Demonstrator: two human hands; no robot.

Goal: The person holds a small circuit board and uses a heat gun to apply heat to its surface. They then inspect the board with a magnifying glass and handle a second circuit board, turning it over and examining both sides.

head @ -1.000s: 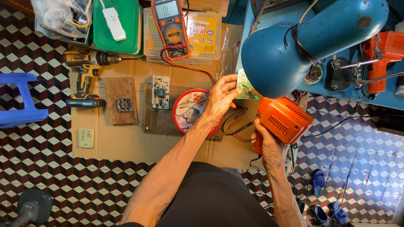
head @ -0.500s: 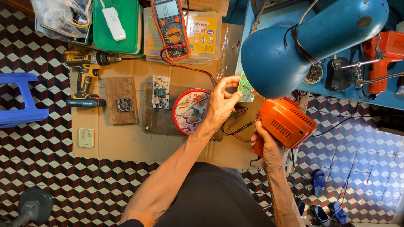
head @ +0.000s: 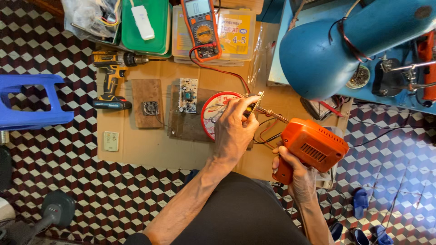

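now | l hand [head: 234,129] pinches small board [head: 255,102] | r hand [head: 290,170] grips solder gun [head: 311,145]

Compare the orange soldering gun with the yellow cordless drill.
The orange soldering gun is held off the cardboard in the right hand; the yellow cordless drill lies untouched on the cardboard. The gun's tip points toward a small board pinched in the left hand; the drill's chuck points at nothing nearby. Both are pistol-shaped tools.

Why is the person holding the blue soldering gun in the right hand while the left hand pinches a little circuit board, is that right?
Not quite: the soldering gun in the right hand is orange, not blue, as the head view shows. The left hand does pinch the little circuit board.
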